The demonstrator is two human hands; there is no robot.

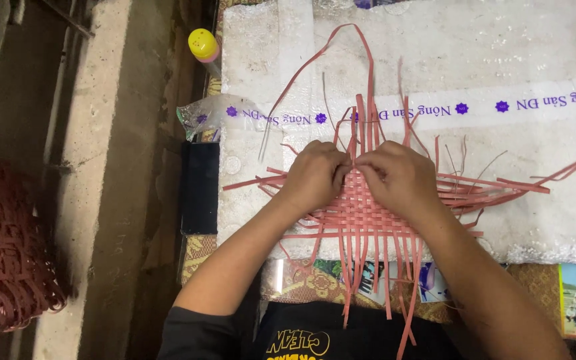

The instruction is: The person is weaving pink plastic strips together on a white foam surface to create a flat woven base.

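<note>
hands: left grip [315,175] and right grip [398,177] both pinched on pink woven strips [361,217] atop white foam board [535,180]

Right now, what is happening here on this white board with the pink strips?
A person is weaving flat salmon-pink plastic strips into a small square mat on a white foam board. The left hand and the right hand both press on the woven patch and meet at its far edge, pinching strips there. Loose strip ends fan out on all sides. A yellow-capped bottle stands at the board's far left corner, and a dark red woven piece lies off to the left.
</note>
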